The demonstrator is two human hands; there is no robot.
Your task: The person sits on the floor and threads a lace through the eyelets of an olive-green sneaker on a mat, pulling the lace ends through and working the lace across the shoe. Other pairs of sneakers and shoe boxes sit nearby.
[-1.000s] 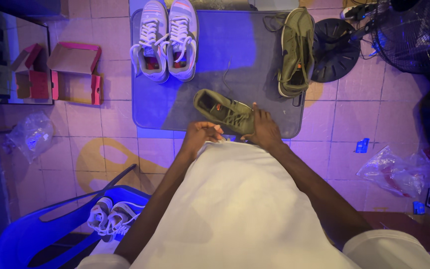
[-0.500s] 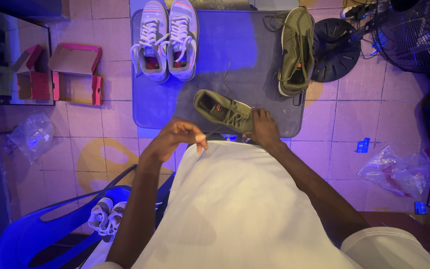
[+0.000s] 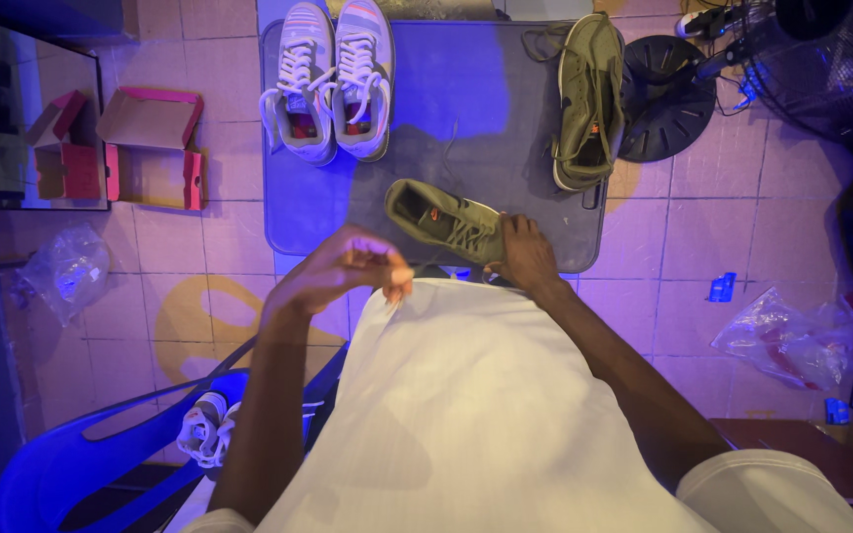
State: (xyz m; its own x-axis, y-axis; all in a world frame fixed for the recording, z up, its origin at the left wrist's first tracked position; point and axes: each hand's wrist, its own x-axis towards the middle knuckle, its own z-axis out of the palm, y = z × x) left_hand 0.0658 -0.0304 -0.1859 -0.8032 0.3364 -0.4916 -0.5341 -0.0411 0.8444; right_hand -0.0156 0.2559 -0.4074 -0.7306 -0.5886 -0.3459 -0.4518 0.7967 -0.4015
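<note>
Count: two olive-green fabric sneakers, two grey-and-white lace-up sneakers, one grey rectangular mat on the tiled floor. Olive sneaker one lay on the mat's near edge, opening up. Right hand rested against its laced toe end, fingers curled over it; couldn't tell if it actually gripped. Left hand hovered off the sneaker, just left of it, fingers loosely pinched together, nothing visibly held, above the white shirt hem. Olive sneaker two sat at the mat's far right, well apart. The grey-and-white pair stood side by side, far left corner. One open pink-edged cardboard shoebox lay left of the mat. Two crumpled clear plastic bags: one left, one right. One more white sneaker sat by the blue plastic chair.
</note>
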